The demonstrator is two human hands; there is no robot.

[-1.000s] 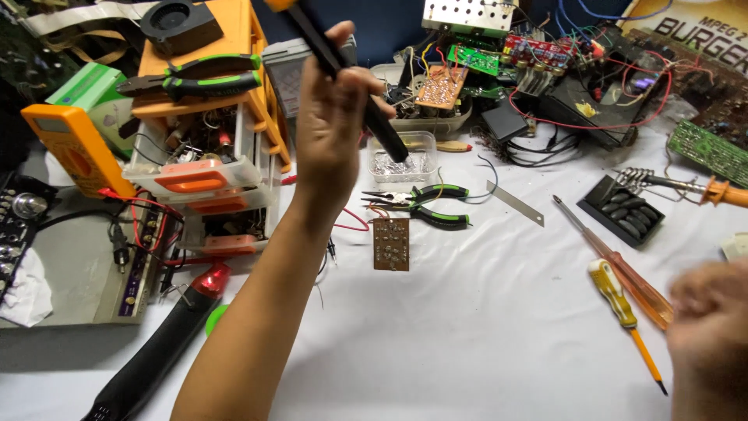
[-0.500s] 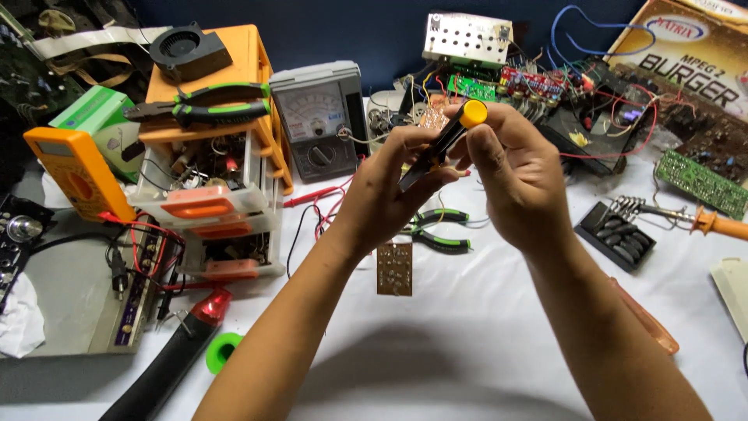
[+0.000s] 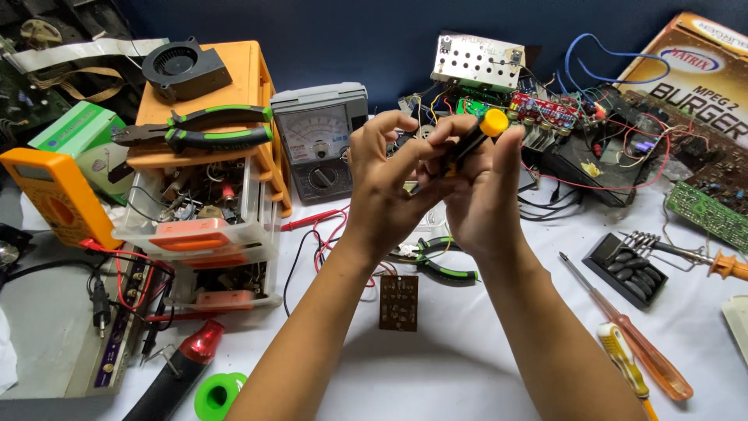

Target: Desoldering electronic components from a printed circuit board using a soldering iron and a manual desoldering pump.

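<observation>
Both hands are raised above the white bench and meet around one black tool with a yellow end cap (image 3: 481, 131). My left hand (image 3: 386, 175) grips its lower, dark part. My right hand (image 3: 483, 187) wraps the upper part, fingers just under the yellow cap. The tool's tip is hidden between the palms. Below the hands, a small brown circuit board (image 3: 399, 302) lies flat on the bench, and green-handled pliers (image 3: 436, 261) lie just behind it.
An orange drawer unit (image 3: 206, 168) with pliers and a black fan on top stands left. A grey analog meter (image 3: 319, 140) leans behind the hands. Screwdrivers (image 3: 631, 343), a soldering iron stand (image 3: 627, 265), several circuit boards and wires crowd the right and back.
The right hand came up from the lower right and joined the left hand on the tool. The tool has since tilted, its yellow cap now pointing up and to the right.
</observation>
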